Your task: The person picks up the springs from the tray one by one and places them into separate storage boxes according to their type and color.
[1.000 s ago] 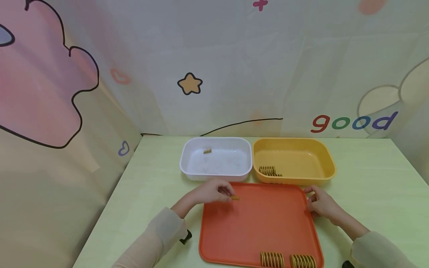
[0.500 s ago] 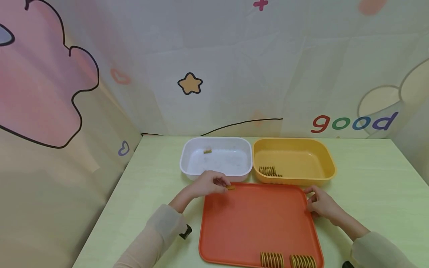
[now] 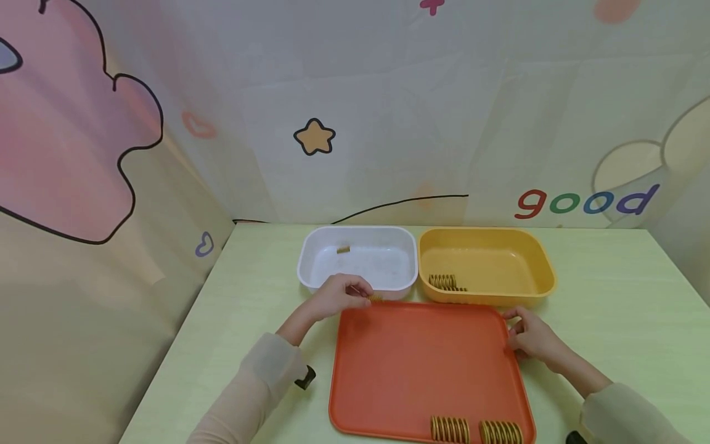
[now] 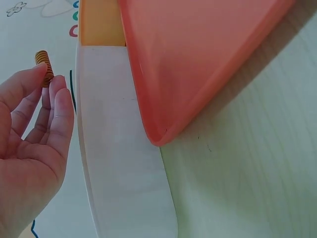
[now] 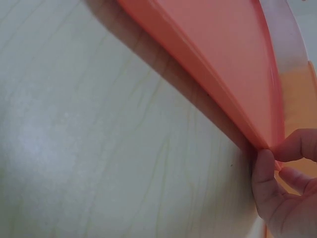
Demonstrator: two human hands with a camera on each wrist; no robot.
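Between thumb and fingertips my left hand [image 3: 339, 296] pinches a small brass-coloured coil spring [image 4: 44, 68], seen at the near rim of the white bin [image 3: 396, 287]. My right hand [image 3: 534, 338] is at the far right corner of the orange-red tray [image 3: 427, 364]; in the right wrist view its thumb and fingers [image 5: 265, 171] grip that corner. Two larger springs lie at the tray's near edge, a left one [image 3: 450, 430] and a right one [image 3: 501, 432]. Another small spring [image 3: 343, 250] lies inside the white bin.
Right of the white bin stands a yellow bin [image 3: 540, 271], holding a large spring [image 3: 442, 282] and a small one [image 3: 460, 289] in its near left corner. Both bins sit behind the tray on the pale green table [image 3: 610, 296]. A printed curtain [image 3: 388, 123] hangs behind.
My left hand has carried the small spring from over the tray's far left part, away and leftward, to the white bin's near rim. The right hand has stayed at the tray corner.
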